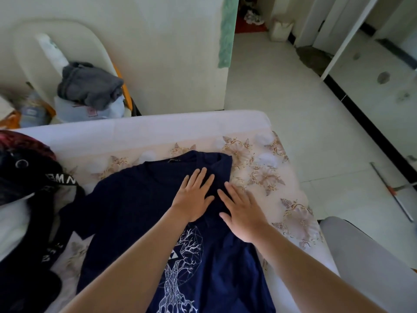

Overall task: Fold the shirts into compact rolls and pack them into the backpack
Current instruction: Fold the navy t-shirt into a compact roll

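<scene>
Left hand [194,197] and right hand [243,216], fingers straight, pressed a navy tree-print cotton T-shirt's [135,199] twelve-o'clock end flat, apparently for rolling.

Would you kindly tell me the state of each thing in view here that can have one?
navy shirt, spread on the bed, print up, not yet rolled.
left hand, open, pressing flat on the shirt.
right hand, open, flat on the shirt's right edge.
backpack, lying at the bed's left; open or closed cannot be told.
grey garment, crumpled, beyond the bed.
</scene>
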Available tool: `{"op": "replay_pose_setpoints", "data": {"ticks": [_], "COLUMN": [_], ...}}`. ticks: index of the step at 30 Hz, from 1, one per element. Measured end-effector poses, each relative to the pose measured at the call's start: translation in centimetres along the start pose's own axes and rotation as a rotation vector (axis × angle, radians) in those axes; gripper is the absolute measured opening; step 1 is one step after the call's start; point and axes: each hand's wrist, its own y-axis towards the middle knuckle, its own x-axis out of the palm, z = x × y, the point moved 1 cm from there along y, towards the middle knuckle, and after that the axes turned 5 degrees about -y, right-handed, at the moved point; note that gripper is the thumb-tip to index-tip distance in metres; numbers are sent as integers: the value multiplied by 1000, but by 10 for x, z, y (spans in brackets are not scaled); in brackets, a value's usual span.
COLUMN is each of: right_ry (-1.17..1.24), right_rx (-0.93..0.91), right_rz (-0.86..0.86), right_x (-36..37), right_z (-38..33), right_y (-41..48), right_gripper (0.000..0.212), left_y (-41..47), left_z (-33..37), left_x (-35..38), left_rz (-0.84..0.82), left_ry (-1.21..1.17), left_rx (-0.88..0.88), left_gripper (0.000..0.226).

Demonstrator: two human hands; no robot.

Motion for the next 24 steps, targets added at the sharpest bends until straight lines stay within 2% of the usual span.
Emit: {"op": "replay_pose_setpoints", "data": {"ticks": [2, 4, 7, 12, 17, 21, 24], "right_ry": [-45, -55, -66, 60, 188, 258, 257], "right_rx": [29, 53, 62, -71, -312, -383, -388], "right_rz": [-20, -46, 25, 131, 67, 23, -15], "right_x": [1, -3, -18, -50, -81, -93, -94], "right_z": [2, -2, -17, -87, -190, -255, -291], "right_y": [-3, -4, -5, 1, 9, 33, 73], "right_gripper": [76, 68, 63, 49, 40, 38, 38], "left_y": [-9, -25, -57, -134, -211, -244, -247], "left_z": [-6, -13, -24, -55, -118, -176, -214], "left_x": [2, 1, -8, -32, -51, -67, -81], "left_rz": [61, 91, 134, 267, 294, 345, 331], "left_ry": [-57, -118, -208, -335, -225, -18, 12], "left_rx": [-28, -62, -137, -320, -498, -459, -437], "left_gripper": [65, 62, 58, 51, 44, 46, 55]}}
